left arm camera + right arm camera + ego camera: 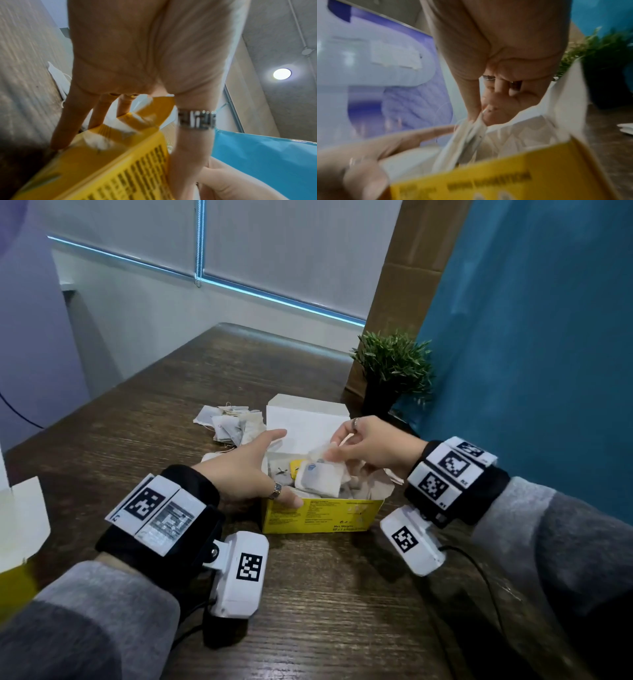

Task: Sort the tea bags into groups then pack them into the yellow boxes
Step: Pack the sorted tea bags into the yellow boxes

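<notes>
Pinching a tea bag [318, 479] by its top edge between thumb and forefinger, the right hand [371, 443] holds it hanging just over the open box [322, 517], whose near left corner the left hand [246, 470] grips.

potted plant [394, 362] (black pot), wooden table [325, 594], blue wall [531, 337]

Yellow box [322, 517] – upright, lid [305, 419] open, packed w/ white tea bags [317, 481] – 1 bag [320, 453] raised above rest.
</notes>
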{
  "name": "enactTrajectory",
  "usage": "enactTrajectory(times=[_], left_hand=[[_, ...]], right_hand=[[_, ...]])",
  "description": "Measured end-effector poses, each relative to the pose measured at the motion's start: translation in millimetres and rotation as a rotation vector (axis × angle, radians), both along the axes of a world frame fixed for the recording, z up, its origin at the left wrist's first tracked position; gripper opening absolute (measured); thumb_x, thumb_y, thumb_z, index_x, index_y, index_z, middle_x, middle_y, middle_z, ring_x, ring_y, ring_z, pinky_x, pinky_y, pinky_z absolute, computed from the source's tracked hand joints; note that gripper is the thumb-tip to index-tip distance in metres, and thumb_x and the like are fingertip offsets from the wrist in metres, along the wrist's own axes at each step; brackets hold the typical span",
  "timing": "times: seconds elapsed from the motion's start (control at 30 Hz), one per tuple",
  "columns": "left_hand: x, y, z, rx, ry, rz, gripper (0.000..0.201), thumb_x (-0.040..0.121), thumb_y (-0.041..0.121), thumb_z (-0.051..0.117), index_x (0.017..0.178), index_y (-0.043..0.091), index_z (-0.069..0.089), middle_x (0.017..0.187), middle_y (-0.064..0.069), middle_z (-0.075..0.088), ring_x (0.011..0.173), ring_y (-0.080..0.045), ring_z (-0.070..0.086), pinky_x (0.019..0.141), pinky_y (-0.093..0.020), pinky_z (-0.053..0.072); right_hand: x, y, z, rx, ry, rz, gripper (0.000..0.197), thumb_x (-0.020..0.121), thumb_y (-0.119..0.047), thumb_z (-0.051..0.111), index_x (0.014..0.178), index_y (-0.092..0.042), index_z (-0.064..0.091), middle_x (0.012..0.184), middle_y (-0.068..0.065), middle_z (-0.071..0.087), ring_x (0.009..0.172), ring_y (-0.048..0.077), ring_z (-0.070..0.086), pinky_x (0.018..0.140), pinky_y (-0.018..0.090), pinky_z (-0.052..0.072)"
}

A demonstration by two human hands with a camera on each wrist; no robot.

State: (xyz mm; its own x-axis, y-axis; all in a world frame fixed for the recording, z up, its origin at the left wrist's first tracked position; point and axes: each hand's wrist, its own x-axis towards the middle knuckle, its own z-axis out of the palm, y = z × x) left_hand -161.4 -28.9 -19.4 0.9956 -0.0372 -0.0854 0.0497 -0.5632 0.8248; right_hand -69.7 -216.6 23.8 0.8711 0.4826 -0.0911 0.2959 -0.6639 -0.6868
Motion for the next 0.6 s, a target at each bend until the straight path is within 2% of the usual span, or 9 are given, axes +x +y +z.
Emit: enactTrajectory(times=[0.07,0.13,0.23,0.3,0.4,0.47,0.53,0.57,0.6], left_hand=[[-0.3,0.5,-0.1,0.005,0.0,0.002,0.111,0.06,0.029,0.086,0.145,0.039,0.016,0.153,0.006,0.023,0.137,-0.017,0.029,0.102,-0.027,0.031],[-0.7,0.4,0.3,0.027,-0.001,0.0,0.111,0.06,0.031,0.085,0.145,0.039,0.016,0.153,0.005,0.024,0.136,-0.018,0.03,0.104,-0.029,0.031],[-0.2,0.6,0.1,0.009,0.013,0.0,0.111,0.059,0.03,0.086,0.145,0.04,0.017,0.152,0.005,0.026,0.132,-0.02,0.036,0.108,-0.035,0.033],[0.0,0.7,0.3,-0.006,0.016,-0.001,0.11,0.059,0.028,0.086,0.145,0.04,0.018,0.151,0.004,0.027,0.131,-0.019,0.037,0.106,-0.032,0.034],[1.0,1.3,1.2,0.012,0.021,-0.003,0.111,0.058,0.031,0.086,0.145,0.04,0.017,0.152,0.003,0.026,0.133,-0.02,0.035,0.102,-0.029,0.033],[0.7,1.8,1.7,0.021,0.024,0.002,0.111,0.058,0.031,0.085,0.145,0.04,0.017,0.152,0.002,0.026,0.134,-0.019,0.033,0.102,-0.028,0.032],[0.0,2.1,1.7,0.018,0.024,0.003,0.11,0.059,0.031,0.086,0.145,0.04,0.017,0.153,0.002,0.026,0.135,-0.019,0.032,0.105,-0.029,0.031],[-0.3,2.1,1.9,0.013,0.022,0.002,0.11,0.059,0.03,0.085,0.145,0.04,0.018,0.153,0.003,0.026,0.135,-0.019,0.032,0.104,-0.028,0.031],[-0.7,1.6,2.8,0.011,0.021,-0.001,0.109,0.06,0.029,0.085,0.145,0.04,0.017,0.153,0.003,0.025,0.136,-0.018,0.031,0.102,-0.026,0.031]], right_hand=[[3.7,-10.2,6.1,-0.012,0.03,-0.01,0.02,0.079,-0.019,0.074,0.077,-0.015,0.055,0.05,-0.001,0.055,0.037,0.005,0.049,0.037,0.02,0.035],[4.2,-17.9,7.7,-0.218,-0.045,0.051,0.017,0.078,-0.025,0.075,0.075,-0.018,0.06,0.05,-0.005,0.055,0.042,0.005,0.049,0.044,0.022,0.036],[3.2,-22.2,3.6,-0.556,-0.279,0.163,0.009,0.08,-0.03,0.071,0.077,-0.024,0.066,0.057,-0.017,0.056,0.055,0.0,0.05,0.053,0.011,0.037],[9.8,-26.2,6.6,-0.477,-0.322,0.132,0.004,0.082,-0.028,0.069,0.082,-0.023,0.07,0.061,-0.014,0.057,0.054,0.002,0.048,0.048,0.009,0.036],[37.8,-40.2,19.2,-0.091,-0.231,-0.127,0.01,0.087,-0.019,0.063,0.078,-0.018,0.064,0.066,-0.004,0.057,0.045,0.006,0.045,0.038,0.014,0.036],[62.1,-53.1,16.9,-0.057,-0.2,-0.26,0.013,0.091,-0.018,0.059,0.078,-0.017,0.061,0.07,-0.001,0.057,0.048,0.008,0.048,0.04,0.016,0.041],[86.0,-65.9,0.6,-0.299,-0.215,-0.289,0.013,0.09,-0.022,0.06,0.088,-0.012,0.067,0.08,0.001,0.059,0.068,0.013,0.054,0.061,0.021,0.047],[96.3,-72.2,-10.4,-0.445,-0.195,-0.284,0.016,0.089,-0.027,0.062,0.087,-0.012,0.067,0.081,0.001,0.059,0.074,0.013,0.053,0.067,0.022,0.044],[105.1,-77.6,-20.7,-0.556,-0.149,-0.281,0.022,0.088,-0.033,0.062,0.078,-0.014,0.063,0.076,0.0,0.057,0.071,0.013,0.051,0.064,0.023,0.04]])
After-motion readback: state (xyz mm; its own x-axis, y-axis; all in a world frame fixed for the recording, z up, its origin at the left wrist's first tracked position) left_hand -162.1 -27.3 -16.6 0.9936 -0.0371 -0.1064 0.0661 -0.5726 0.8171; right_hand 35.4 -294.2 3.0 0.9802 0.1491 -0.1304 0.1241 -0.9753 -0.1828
